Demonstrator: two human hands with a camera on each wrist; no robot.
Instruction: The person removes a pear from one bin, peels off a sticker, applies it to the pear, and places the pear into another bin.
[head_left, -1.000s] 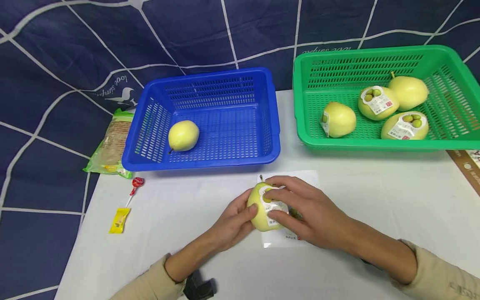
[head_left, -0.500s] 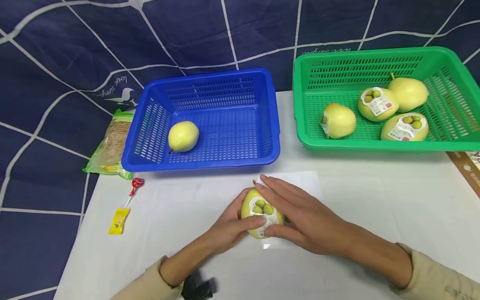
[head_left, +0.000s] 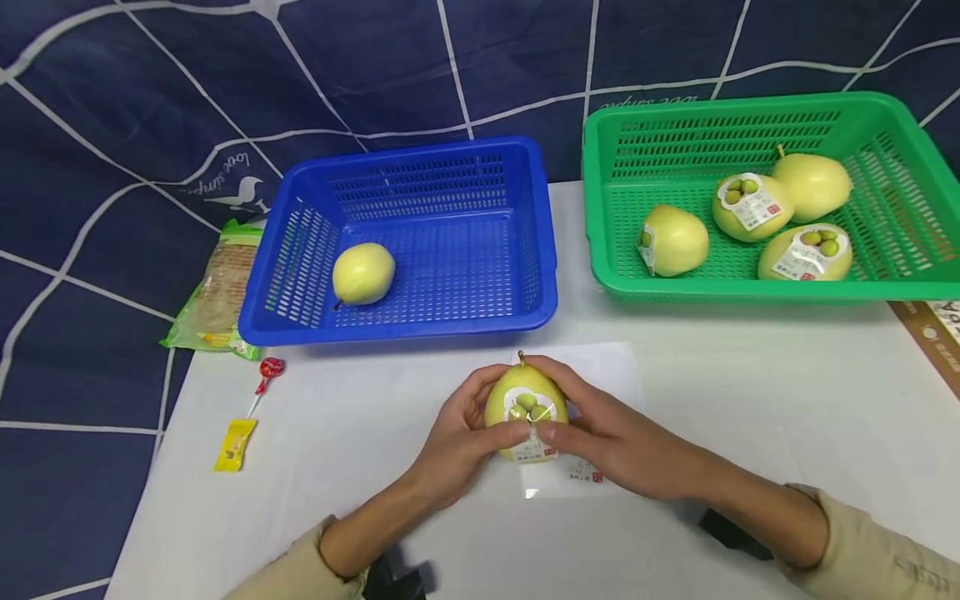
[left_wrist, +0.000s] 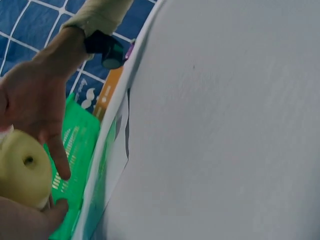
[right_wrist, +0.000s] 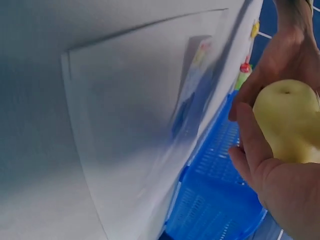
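Both hands hold a yellow-green pear upright over the front of the table, its stem pointing away. My left hand grips its left side and my right hand its right. The two thumbs press on a white label printed with green fruit, stuck to the pear's face. Beneath lies a clear sheet with another printed label on it, partly covered by the right hand. In the left wrist view the bottom of the pear shows between the hands; the right wrist view also shows that end of the pear.
A blue basket with one unlabelled pear stands behind the hands. Right of it, a green basket holds several pears, most visibly labelled. At left lie a lollipop, a yellow sweet and a bread packet.
The pear has turned upright, with its label facing me. My right hand has gone from laying fingers over the label to gripping the pear's right side, thumb on the label.
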